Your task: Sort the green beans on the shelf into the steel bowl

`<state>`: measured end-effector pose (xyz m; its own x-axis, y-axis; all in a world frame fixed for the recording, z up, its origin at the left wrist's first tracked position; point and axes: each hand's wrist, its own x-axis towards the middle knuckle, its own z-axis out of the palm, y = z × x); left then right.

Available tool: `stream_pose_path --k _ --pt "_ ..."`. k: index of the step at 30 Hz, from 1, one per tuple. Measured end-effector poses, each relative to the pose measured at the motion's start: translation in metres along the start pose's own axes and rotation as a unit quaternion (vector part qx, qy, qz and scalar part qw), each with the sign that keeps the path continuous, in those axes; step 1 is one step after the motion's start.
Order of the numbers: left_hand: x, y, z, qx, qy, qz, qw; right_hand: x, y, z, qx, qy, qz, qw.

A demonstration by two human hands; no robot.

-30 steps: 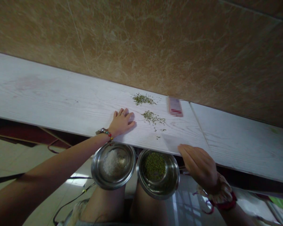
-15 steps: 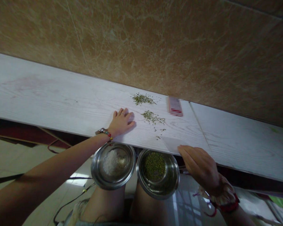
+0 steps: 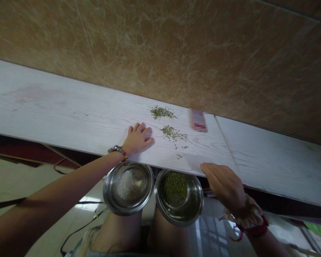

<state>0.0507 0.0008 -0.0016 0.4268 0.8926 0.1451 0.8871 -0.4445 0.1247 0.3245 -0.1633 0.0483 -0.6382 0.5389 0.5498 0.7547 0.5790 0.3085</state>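
My left hand [image 3: 137,138] lies flat on the white wooden tabletop [image 3: 69,110], fingers stretched toward two small heaps of green beans [image 3: 172,132]. My right hand [image 3: 224,185] is at the table's near edge, fingers pressed onto a white paper sheet [image 3: 195,162] lying there. Two steel bowls rest on my knees below the edge. The left bowl [image 3: 128,187] holds white grains. The right bowl [image 3: 179,196] holds green beans.
A small red and white card [image 3: 198,120] lies near the far edge of the table, against a brown marbled wall [image 3: 176,53]. A seam in the tabletop [image 3: 224,142] runs right of the card. Tiled floor and a dark cable [image 3: 82,225] lie below.
My right hand has edged slightly up and left along the table edge on the paper. My left hand has stayed put.
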Motion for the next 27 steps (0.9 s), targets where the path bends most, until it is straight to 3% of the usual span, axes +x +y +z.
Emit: stream_pose_path --k 10,20,27 --pt "0.0 0.0 0.0 0.0 -0.003 -0.001 1.0 0.012 -0.007 -0.015 0.006 0.004 -0.056 0.998" --pt "0.0 -0.001 0.001 0.004 0.0 0.004 1.0 0.014 -0.003 -0.006 -0.01 -0.005 -0.047 0.999" --pt "0.001 -0.001 0.002 0.01 0.0 0.003 1.0 0.01 -0.003 -0.018 0.017 0.01 -0.055 0.998"
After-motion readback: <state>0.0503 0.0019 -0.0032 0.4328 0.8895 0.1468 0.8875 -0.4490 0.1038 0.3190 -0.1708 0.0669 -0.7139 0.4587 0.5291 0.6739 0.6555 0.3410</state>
